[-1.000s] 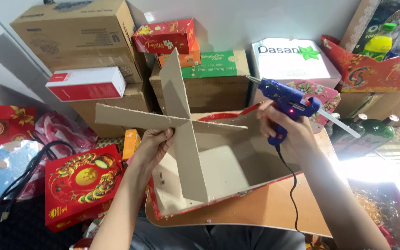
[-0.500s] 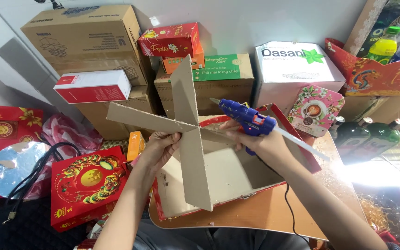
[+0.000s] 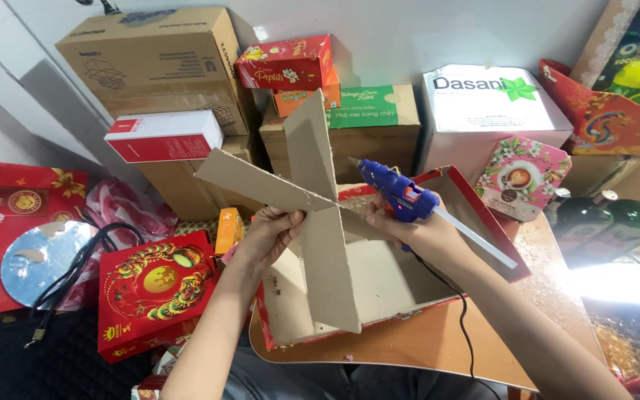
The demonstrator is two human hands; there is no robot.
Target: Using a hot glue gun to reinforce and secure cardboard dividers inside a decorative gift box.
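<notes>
My left hand [image 3: 272,235] grips a cross-shaped cardboard divider [image 3: 312,200] near its centre, holding it up over an open red box with a plain cardboard inside [image 3: 379,278]. In my right hand [image 3: 416,230] is a blue hot glue gun [image 3: 398,194]. Its nozzle points left at the joint where the divider's strips meet. A pale glue stick [image 3: 475,238] juts out of the gun's back toward the right. The gun's black cord [image 3: 464,326] runs down along my right forearm.
The box rests on a round wooden tabletop [image 3: 446,348]. Stacked cardboard boxes [image 3: 164,63] and a white case [image 3: 487,100] line the wall behind. A red gift box [image 3: 153,289] and a black cable [image 3: 68,274] lie left. Green bottles [image 3: 601,222] stand right.
My right hand brought the glue gun from the right side leftward, down to the divider's centre joint. The divider tilted slightly and stayed in my left hand.
</notes>
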